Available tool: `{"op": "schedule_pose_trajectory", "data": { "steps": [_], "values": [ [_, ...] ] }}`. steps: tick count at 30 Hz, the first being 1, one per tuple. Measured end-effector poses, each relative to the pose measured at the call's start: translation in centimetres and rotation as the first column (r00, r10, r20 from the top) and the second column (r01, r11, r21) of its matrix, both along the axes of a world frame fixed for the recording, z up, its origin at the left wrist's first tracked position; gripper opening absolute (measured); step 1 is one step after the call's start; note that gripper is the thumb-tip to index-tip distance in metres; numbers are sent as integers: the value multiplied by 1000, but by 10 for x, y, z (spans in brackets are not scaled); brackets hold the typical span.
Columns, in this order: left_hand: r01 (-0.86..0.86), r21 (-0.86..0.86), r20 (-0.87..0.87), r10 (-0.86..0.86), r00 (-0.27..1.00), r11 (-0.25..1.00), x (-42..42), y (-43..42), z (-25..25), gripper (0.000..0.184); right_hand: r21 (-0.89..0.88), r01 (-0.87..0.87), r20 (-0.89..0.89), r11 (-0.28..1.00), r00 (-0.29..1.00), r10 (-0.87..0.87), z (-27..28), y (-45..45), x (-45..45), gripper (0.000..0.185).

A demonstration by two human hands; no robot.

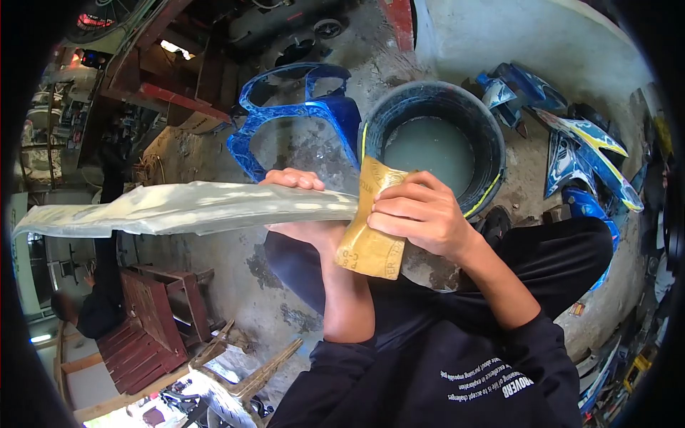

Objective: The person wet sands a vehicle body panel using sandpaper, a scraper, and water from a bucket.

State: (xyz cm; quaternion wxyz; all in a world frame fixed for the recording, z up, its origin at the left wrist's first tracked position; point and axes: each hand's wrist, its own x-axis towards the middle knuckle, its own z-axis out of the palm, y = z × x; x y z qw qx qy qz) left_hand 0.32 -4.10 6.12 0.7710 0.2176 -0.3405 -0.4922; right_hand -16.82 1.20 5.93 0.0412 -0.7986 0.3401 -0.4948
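My left hand (311, 232) grips a long, curved panel (185, 207), its fingers over the top edge and the rest of the hand beneath. The panel is grey with pale, patchy areas and stretches far to the left. My right hand (421, 214) is closed on a yellow-brown sheet of sandpaper (371, 246) with print on its back. This sheet lies bent over the panel's right end and hides it. Just beyond my right hand stands a black bucket (492, 135) of cloudy water.
Blue fairing parts lie on the concrete floor: a frame-shaped one (335, 114) left of the bucket and several decorated pieces (589, 153) at right. A slatted wooden bench (146, 321) stands lower left, near another person (100, 307). A pale wall (528, 43) rises behind the bucket.
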Motion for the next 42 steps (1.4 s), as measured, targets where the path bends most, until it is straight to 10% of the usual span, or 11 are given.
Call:
{"op": "schedule_pose_trajectory", "data": {
  "steps": [38, 40, 42],
  "values": [
    [-53, -142, 36, 59, 998, 988, -9, -7, -10, 33, 124, 101, 188, 987, 974, -124, -13, -23, -1, 21],
    [-105, -125, 57, 113, 992, 987, -7, -8, -9, 30, 384, 29, 508, 923, 828, -237, -37, -40, -4, 9],
    [-130, -144, 74, 142, 987, 981, -8, -9, -8, 28, 728, 25, 403, 685, 793, -458, -98, -60, -37, 15]
  ]
}}
